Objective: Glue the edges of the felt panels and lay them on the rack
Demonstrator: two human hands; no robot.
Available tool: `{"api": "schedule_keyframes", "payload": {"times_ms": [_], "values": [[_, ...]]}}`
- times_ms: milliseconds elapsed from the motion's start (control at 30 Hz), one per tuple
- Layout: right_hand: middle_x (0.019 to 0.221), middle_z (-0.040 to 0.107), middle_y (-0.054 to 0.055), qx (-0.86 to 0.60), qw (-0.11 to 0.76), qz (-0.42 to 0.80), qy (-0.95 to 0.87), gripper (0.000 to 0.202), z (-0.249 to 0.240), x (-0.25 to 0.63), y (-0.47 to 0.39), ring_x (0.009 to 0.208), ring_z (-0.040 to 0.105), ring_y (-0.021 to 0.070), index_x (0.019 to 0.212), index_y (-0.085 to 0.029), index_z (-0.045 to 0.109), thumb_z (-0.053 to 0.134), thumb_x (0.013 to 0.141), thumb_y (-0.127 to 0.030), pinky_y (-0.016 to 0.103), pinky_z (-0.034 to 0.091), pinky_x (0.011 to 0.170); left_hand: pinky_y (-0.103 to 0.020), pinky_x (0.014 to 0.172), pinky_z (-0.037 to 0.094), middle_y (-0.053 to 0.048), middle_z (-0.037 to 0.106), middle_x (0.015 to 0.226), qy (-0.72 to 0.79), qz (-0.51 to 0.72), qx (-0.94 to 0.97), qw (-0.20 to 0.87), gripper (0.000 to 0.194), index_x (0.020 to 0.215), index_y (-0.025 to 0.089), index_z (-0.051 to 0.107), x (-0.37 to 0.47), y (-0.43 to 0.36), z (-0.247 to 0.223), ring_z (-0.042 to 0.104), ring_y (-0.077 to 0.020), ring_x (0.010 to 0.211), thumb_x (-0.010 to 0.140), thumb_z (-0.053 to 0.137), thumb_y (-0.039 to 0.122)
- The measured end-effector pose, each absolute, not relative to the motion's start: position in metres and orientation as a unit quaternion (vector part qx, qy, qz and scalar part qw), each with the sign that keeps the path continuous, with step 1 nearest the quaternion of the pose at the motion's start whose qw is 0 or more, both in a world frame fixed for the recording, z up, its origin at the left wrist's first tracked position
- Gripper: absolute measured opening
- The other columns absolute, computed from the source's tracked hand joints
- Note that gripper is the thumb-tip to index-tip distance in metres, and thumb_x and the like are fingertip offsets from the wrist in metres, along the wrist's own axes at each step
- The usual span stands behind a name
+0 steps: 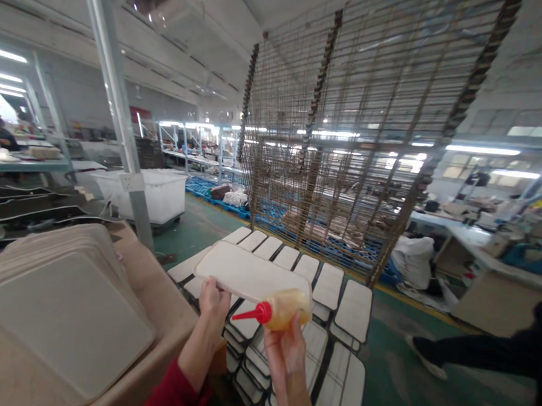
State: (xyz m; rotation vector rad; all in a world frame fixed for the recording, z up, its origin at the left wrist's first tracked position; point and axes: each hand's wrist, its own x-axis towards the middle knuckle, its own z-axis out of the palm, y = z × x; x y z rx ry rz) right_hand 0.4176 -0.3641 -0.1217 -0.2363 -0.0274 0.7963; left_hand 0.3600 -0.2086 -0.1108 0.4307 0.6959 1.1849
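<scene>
My left hand [214,298] grips the near edge of a flat, cream-coloured panel [249,268] with rounded corners. This panel is held up over rows of similar cream panels [353,307] with dark edges, laid out on a rack. In my right hand [286,343] is a squeeze bottle [290,308] of yellowish liquid with a red nozzle pointing left. The bottle overlaps the right end of the held panel; whether the right fingers also touch that panel cannot be made out.
To the left, a stack of cream panels [65,313] lies on a brown-covered table [170,294]. Behind it stand a metal post [117,98] and a white bin [162,194]. A tall wire rack [347,128] leans beyond the panels. A person's leg [482,341] shows at right.
</scene>
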Motion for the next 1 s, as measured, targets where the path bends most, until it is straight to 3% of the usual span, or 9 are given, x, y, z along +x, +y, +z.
{"api": "schedule_keyframes", "payload": {"times_ms": [133,267,333,433,600,700,767,900,1000], "values": [[0.091,0.078,0.001,-0.118,0.917,0.378,-0.040,0.040,-0.126,0.428,-0.359,0.086,0.074,0.0163,0.086,-0.023,0.075,0.091,0.052,-0.036,0.027,0.059,0.081,-0.022,0.067,0.053,-0.004,0.068,0.090,0.315,0.534,0.151,0.770,0.024,0.091,0.021,0.059,0.348,-0.223,-0.108,0.064,-0.0119,0.073,0.092,0.038,0.009],[0.085,0.078,-0.001,-0.130,0.924,0.351,-0.074,0.036,-0.125,0.446,-0.357,0.082,0.073,0.0155,0.084,-0.025,0.075,0.089,0.054,-0.039,0.026,0.060,0.078,-0.043,0.078,0.056,-0.013,0.070,0.100,0.255,0.467,0.151,0.834,0.027,0.091,0.017,0.063,0.313,-0.239,-0.111,0.068,-0.0240,0.090,0.086,0.037,0.012],[0.085,0.078,-0.002,-0.136,0.926,0.343,-0.081,0.037,-0.123,0.457,-0.358,0.083,0.073,0.0157,0.084,-0.026,0.075,0.089,0.054,-0.041,0.027,0.059,0.080,-0.053,0.087,0.052,-0.018,0.067,0.116,0.194,0.390,0.183,0.881,0.027,0.098,0.014,0.065,0.288,-0.246,-0.119,0.064,-0.0331,0.108,0.082,0.045,0.021],[0.088,0.078,0.000,-0.145,0.922,0.346,-0.092,0.039,-0.122,0.469,-0.362,0.087,0.072,0.0176,0.088,-0.025,0.074,0.089,0.055,-0.041,0.030,0.058,0.082,-0.049,0.096,0.047,-0.023,0.063,0.125,0.162,0.261,0.302,0.902,0.046,0.111,0.010,0.066,0.254,-0.243,-0.123,0.059,-0.0384,0.116,0.069,0.068,0.030],[0.092,0.078,0.002,-0.187,0.889,0.397,-0.127,0.041,-0.125,0.455,-0.368,0.089,0.072,0.0187,0.089,-0.023,0.074,0.089,0.055,-0.041,0.031,0.058,0.083,-0.045,0.099,0.043,-0.016,0.068,0.117,0.217,0.390,0.582,0.680,0.066,0.122,0.016,0.059,0.250,-0.205,-0.063,0.062,-0.0333,0.110,0.063,0.079,0.037],[0.089,0.078,0.001,-0.212,0.858,0.447,-0.141,0.043,-0.126,0.435,-0.370,0.085,0.072,0.0171,0.085,-0.023,0.074,0.091,0.050,-0.041,0.028,0.058,0.082,-0.047,0.108,0.031,-0.019,0.058,0.133,0.240,0.376,0.773,0.451,0.081,0.129,0.012,0.053,0.284,-0.176,-0.022,0.047,-0.0370,0.128,0.056,0.079,0.038],[0.092,0.078,0.002,-0.221,0.839,0.475,-0.146,0.044,-0.124,0.424,-0.372,0.086,0.073,0.0171,0.085,-0.022,0.074,0.091,0.049,-0.042,0.028,0.058,0.083,-0.047,0.111,0.024,-0.020,0.050,0.142,0.235,0.283,0.852,0.373,0.086,0.130,0.012,0.053,0.310,-0.163,-0.009,0.035,-0.0392,0.135,0.052,0.079,0.036],[0.094,0.078,0.003,-0.223,0.828,0.492,-0.153,0.046,-0.117,0.412,-0.376,0.088,0.072,0.0198,0.085,-0.022,0.075,0.091,0.048,-0.044,0.034,0.056,0.089,-0.036,0.090,0.045,-0.010,0.072,0.106,0.181,0.157,0.881,0.408,0.067,0.106,0.014,0.069,0.339,-0.152,-0.007,0.060,-0.0343,0.106,0.043,0.083,0.035],[0.095,0.077,0.005,-0.222,0.830,0.489,-0.152,0.046,-0.119,0.408,-0.384,0.093,0.072,0.0227,0.086,-0.022,0.075,0.091,0.049,-0.044,0.040,0.053,0.095,-0.029,0.069,0.048,-0.003,0.071,0.076,0.143,0.080,0.878,0.449,0.049,0.088,0.013,0.071,0.338,-0.153,-0.009,0.064,-0.0248,0.077,0.050,0.080,0.042]]}}
